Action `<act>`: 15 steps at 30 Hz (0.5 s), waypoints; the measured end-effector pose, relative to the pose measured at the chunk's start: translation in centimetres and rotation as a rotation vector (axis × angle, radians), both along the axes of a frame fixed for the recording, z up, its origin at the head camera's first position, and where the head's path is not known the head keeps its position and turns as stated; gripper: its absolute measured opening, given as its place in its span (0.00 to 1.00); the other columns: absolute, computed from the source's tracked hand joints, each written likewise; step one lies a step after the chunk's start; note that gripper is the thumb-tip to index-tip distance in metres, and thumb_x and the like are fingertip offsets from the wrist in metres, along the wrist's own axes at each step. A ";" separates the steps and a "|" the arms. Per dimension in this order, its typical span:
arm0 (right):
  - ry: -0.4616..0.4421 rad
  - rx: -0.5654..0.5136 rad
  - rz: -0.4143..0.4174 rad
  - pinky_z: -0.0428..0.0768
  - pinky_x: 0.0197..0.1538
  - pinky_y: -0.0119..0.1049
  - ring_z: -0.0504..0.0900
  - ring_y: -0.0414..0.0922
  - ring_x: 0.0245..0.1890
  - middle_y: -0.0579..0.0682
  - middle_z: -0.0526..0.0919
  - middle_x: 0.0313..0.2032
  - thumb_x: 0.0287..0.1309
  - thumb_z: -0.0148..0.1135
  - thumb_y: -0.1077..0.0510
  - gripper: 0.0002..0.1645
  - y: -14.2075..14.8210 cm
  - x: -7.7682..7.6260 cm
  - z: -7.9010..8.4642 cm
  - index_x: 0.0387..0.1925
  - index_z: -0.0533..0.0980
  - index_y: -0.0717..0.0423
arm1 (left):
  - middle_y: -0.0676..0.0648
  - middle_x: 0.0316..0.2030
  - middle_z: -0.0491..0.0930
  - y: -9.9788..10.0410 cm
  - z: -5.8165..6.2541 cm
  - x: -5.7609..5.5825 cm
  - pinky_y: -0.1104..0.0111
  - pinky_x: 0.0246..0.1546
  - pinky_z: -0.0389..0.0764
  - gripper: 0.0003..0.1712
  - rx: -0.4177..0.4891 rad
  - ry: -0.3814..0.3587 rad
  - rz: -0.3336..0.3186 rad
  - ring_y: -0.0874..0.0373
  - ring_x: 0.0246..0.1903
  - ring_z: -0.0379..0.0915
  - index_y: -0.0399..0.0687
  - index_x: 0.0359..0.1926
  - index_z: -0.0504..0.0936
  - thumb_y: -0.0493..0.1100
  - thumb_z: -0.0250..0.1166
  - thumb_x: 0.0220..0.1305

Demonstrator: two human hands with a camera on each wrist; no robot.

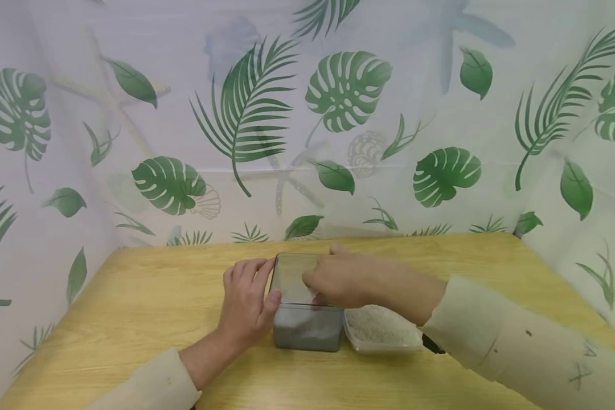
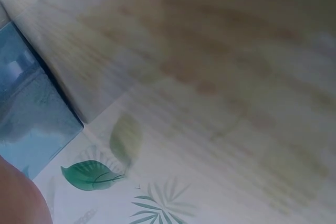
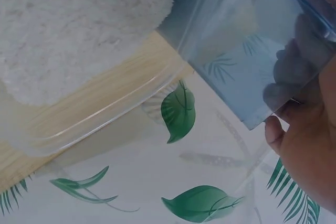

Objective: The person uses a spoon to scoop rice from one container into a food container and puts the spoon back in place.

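Observation:
A grey box [image 1: 307, 329] with a see-through, glossy lid [image 1: 293, 279] stands on the table. At its left side, my left hand [image 1: 246, 296] holds the box, thumb by the front corner and fingers along the edge. My right hand [image 1: 345, 279] reaches across the right part of the lid with its fingers curled, gripping at the lid's edge. In the right wrist view the fingers [image 3: 302, 140] meet a corner of the bluish lid [image 3: 236, 72], and finger shapes show in its shiny surface. The left wrist view catches only part of the lid [image 2: 37, 103].
Just right of the box, under my right forearm, sits a clear plastic container [image 1: 364, 344] of white rice [image 1: 381, 326]. The wooden table [image 1: 148, 307] runs back to a leaf-printed cloth [image 1: 266, 188], which also rises on both sides.

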State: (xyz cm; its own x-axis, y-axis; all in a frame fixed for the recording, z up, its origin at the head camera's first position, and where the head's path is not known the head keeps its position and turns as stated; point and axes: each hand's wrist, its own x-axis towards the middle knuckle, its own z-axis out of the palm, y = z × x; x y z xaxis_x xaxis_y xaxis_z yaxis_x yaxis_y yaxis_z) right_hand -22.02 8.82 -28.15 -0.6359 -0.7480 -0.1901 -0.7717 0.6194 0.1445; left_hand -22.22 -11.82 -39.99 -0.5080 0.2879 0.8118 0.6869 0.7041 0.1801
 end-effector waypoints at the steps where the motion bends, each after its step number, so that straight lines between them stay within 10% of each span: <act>1: 0.045 0.003 0.029 0.62 0.42 0.40 0.72 0.42 0.33 0.41 0.77 0.27 0.68 0.59 0.47 0.13 0.1 0.2 -0.1 0.32 0.74 0.49 | 0.37 0.49 0.78 0.0 0.0 0.1 0.46 0.52 0.60 0.46 -0.002 -0.003 0.000 0.43 0.50 0.67 0.32 0.57 0.79 0.65 0.29 0.76; 15: 0.412 -0.144 0.133 0.59 0.42 0.38 0.63 0.43 0.33 0.41 0.72 0.29 0.71 0.50 0.39 0.21 2.6 1.1 -1.4 0.29 0.70 0.49 | 0.36 0.48 0.79 0.1 -0.2 -0.1 0.46 0.51 0.59 0.44 0.006 0.015 -0.009 0.42 0.50 0.68 0.32 0.56 0.79 0.64 0.31 0.76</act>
State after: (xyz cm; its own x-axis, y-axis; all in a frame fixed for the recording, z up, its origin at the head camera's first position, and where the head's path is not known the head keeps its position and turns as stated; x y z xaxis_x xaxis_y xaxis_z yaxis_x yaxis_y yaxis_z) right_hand -20.96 11.38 -29.53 -0.5330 -0.8288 0.1704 -0.7423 0.5547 0.3759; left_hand -22.27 -11.69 -40.21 -0.4927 0.2874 0.8213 0.6961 0.6965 0.1739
